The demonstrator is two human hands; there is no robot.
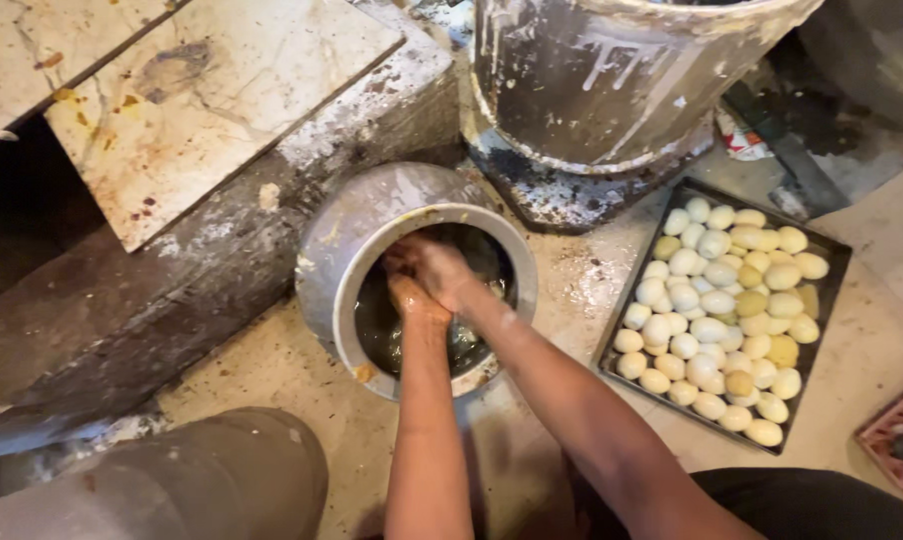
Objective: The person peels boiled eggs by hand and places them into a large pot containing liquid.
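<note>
A round-bellied metal pot (344, 250) sits on the stained floor (532, 440) near the middle of the view, its grey outside dusted with pale powder and its thick rim smeared with yellowish residue; inside, the dark contents look wet and glossy. Both hands are pushed into its mouth — the left hand (409, 292) goes down at the near side, wrist bent, its fingers hidden below the rim, so whether it is clenched or spread cannot be told. The right hand (434, 268) lies over it, curled loosely with knuckles up, touching the left wrist; what it grips, if anything, is hidden. Just right of the pot, a dark rectangular tray (832, 262) lies on the floor, packed with pale round dough balls (717, 310), some whiter and some yellow. Behind the pot stands a large soot-blackened metal vessel (612, 80) streaked with white, close to the pot's far rim. To the left, a chipped stone slab step (212, 90) runs up to the pot's side, hemming it in there. A grey rounded object (202, 480) lies in the near-left corner, and a reddish crate (897, 440) shows at the right edge.
</note>
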